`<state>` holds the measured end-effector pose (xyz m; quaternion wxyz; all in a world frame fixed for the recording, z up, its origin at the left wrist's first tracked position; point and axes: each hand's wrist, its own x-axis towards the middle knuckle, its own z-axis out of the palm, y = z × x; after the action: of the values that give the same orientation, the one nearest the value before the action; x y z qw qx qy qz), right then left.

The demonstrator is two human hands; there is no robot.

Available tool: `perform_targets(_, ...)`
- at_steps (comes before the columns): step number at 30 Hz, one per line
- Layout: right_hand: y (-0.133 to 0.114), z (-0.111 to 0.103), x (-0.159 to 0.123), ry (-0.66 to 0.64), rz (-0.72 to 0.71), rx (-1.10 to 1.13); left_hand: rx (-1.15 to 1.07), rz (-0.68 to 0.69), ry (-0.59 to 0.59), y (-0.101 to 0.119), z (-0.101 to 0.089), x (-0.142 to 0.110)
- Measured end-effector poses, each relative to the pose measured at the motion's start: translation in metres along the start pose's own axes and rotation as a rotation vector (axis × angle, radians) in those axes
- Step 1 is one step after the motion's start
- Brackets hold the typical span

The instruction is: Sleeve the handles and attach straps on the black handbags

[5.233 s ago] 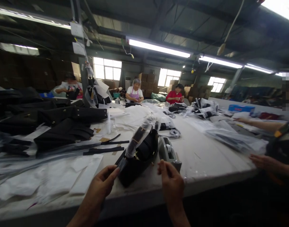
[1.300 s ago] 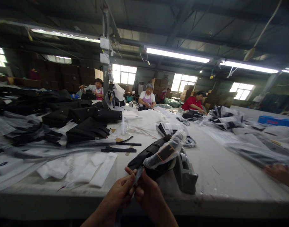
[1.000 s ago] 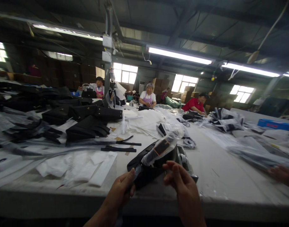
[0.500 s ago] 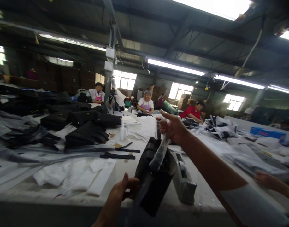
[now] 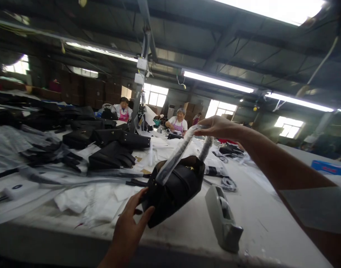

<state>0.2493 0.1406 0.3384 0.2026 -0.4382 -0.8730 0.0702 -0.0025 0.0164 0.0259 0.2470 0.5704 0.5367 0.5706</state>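
A black handbag is tilted above the front of the table, its gold-coloured fitting showing near the top opening. Its looped handle is wrapped in clear plastic. My right hand is closed around the top of that handle and pulls it up in an arch. With thumb and fingers, my left hand grips the lower left end of the bag. Just right of the bag stands a grey tape dispenser, which neither hand touches.
Several black bags lie piled on the left of the table, with plastic-wrapped straps and white sheets in front. A blue box sits at the right. Co-workers are across the table. The table's front edge runs below my hands.
The bag has turned from end-on to broadside. My right hand has shifted right and up along the handle, which now arches. My left hand has moved slightly left. The view has swung a little left.
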Motion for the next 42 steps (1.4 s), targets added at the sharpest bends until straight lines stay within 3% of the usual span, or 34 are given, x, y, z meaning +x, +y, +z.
perform_targets(3, 0.018, 0.018, 0.001, -0.042, -0.039, -0.035, -0.191, -0.200, -0.260, -0.004, 0.013, -0.015)
perform_targets(6, 0.031, 0.047, -0.009, 0.068, -0.037, -0.075, -0.342, -0.404, -0.421, -0.011, 0.030, -0.025)
perform_targets(9, 0.030, 0.080, -0.041, 0.371, 0.001, -0.116, -0.415, -0.571, -0.420, -0.014, 0.039, -0.028)
perform_targets(11, 0.019, 0.108, -0.076, 0.708, 0.062, -0.062, -0.465, -0.640, -0.417, -0.013, 0.037, -0.027)
perform_targets(12, 0.013, 0.125, -0.096, 0.761, 0.126, 0.015, -0.486, -0.664, -0.425, -0.011, 0.035, -0.027)
perform_targets(13, 0.006, 0.146, -0.116, 0.753, 0.204, 0.103, -0.506, -0.685, -0.437, -0.009, 0.032, -0.027)
perform_targets(14, -0.001, 0.169, -0.134, 0.633, 0.292, 0.223, -0.531, -0.707, -0.449, -0.007, 0.030, -0.027)
perform_targets(16, -0.011, 0.220, -0.164, 0.226, 0.433, 0.562, -0.599, -0.753, -0.484, -0.002, 0.026, -0.029)
perform_targets(17, -0.014, 0.245, -0.174, 0.126, 0.494, 0.703, -0.643, -0.766, -0.504, 0.001, 0.026, -0.030)
perform_targets(19, -0.019, 0.286, -0.183, 0.047, 0.510, 0.857, -0.707, -0.751, -0.545, 0.007, 0.027, -0.034)
perform_targets(21, -0.021, 0.310, -0.180, 0.084, 0.510, 0.997, -0.697, -0.684, -0.596, 0.012, 0.028, -0.039)
perform_targets(24, -0.022, 0.317, -0.170, 0.144, 0.527, 1.154, -0.546, -0.537, -0.690, 0.013, 0.026, -0.040)
perform_targets(27, -0.021, 0.311, -0.165, 0.154, 0.543, 1.154, -0.208, -0.343, -0.736, -0.001, 0.012, -0.026)
perform_targets(29, -0.020, 0.310, -0.165, 0.163, 0.557, 1.142, 0.126, -0.186, -0.623, -0.016, -0.002, -0.005)
perform_targets(31, -0.020, 0.314, -0.167, 0.181, 0.567, 1.167, 0.470, -0.085, -0.377, -0.034, -0.017, 0.019)
perform_targets(34, -0.020, 0.319, -0.169, 0.220, 0.573, 1.227, 0.668, -0.098, -0.219, -0.057, -0.031, 0.050)
perform_targets(37, -0.020, 0.320, -0.168, 0.237, 0.556, 1.248, 0.755, -0.142, -0.194, -0.071, -0.035, 0.064)
perform_targets(42, -0.020, 0.319, -0.166, 0.240, 0.551, 1.269, 0.787, -0.208, -0.188, -0.076, -0.034, 0.068)
